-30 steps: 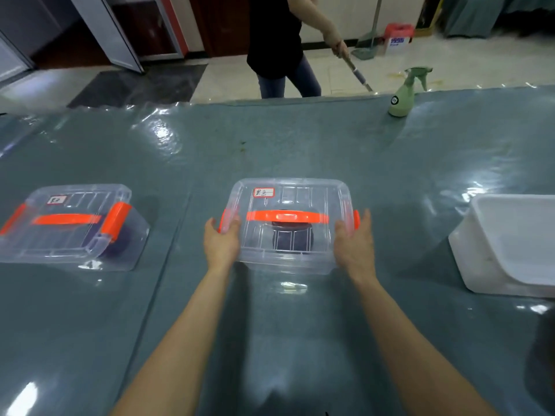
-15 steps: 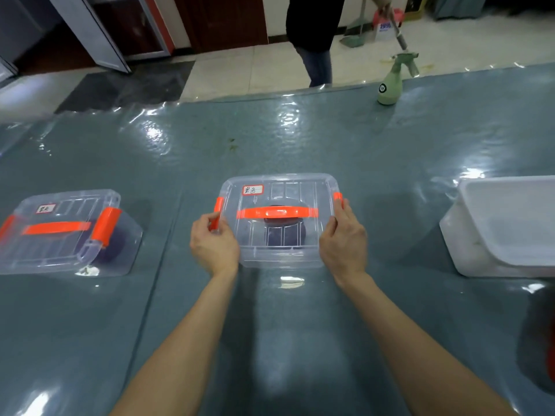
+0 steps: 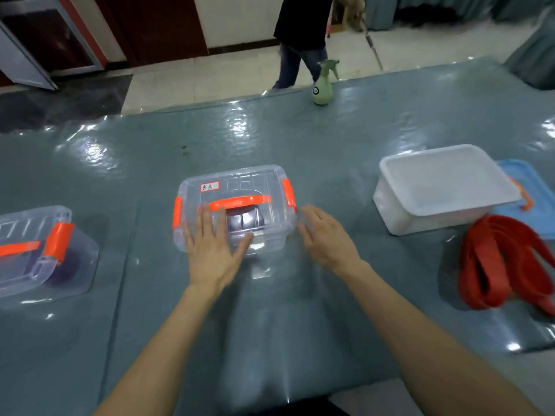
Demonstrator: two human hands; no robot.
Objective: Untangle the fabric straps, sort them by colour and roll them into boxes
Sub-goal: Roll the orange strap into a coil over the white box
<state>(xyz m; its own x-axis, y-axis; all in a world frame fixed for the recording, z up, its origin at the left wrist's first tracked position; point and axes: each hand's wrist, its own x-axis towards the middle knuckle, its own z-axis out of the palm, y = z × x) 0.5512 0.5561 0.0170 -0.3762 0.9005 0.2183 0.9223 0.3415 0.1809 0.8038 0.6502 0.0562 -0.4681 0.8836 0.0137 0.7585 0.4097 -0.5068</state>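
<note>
A clear lidded box (image 3: 240, 183) with orange latches and handle sits in the middle of the table, a dark rolled strap (image 3: 244, 222) inside it. My left hand (image 3: 210, 247) lies flat on the lid's near side, fingers straight. My right hand (image 3: 326, 237) hovers open just right of the box, apart from it. A second clear box (image 3: 36, 253) with a dark roll stands at the left. A loose red strap (image 3: 504, 259) lies bunched at the right, next to a white open tub (image 3: 444, 187).
A blue lid (image 3: 531, 187) with an orange handle lies behind the white tub. A green spray bottle (image 3: 322, 85) stands near the table's far edge, where a person (image 3: 300, 31) walks with a mop. The grey table (image 3: 270, 340) is covered in glossy plastic.
Both hands let go of the middle box's side latches. The left hand moved onto the lid, the right drew away to the right. The view swung right, revealing the red strap.
</note>
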